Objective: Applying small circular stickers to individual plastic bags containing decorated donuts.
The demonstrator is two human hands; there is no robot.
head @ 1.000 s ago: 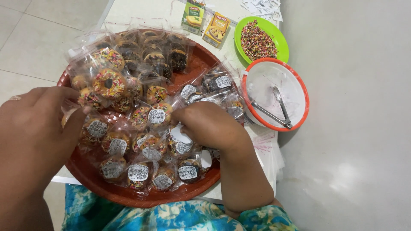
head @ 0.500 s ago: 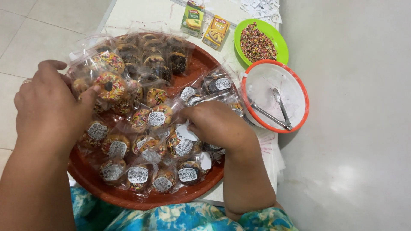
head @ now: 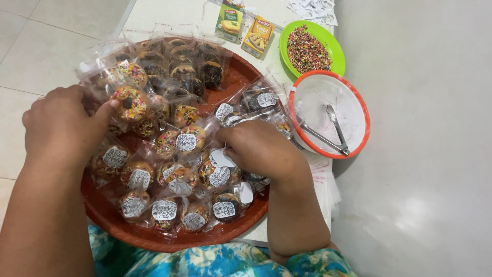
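On round tray (head: 241, 77), glossy wrapped donuts (head: 134, 102).

this looks like a home where sweets are packed by hand, worked low over a pale tiled floor (head: 46, 46). a round reddish-brown plastic tray (head: 154, 238) is heaped with small sprinkle-topped doughnuts in clear wrappers (head: 179, 143), beside a green plastic plate of coloured sprinkles (head: 312, 48), two small cardboard boxes (head: 243, 28) and a white orange-rimmed bowl holding metal tongs (head: 328, 115).
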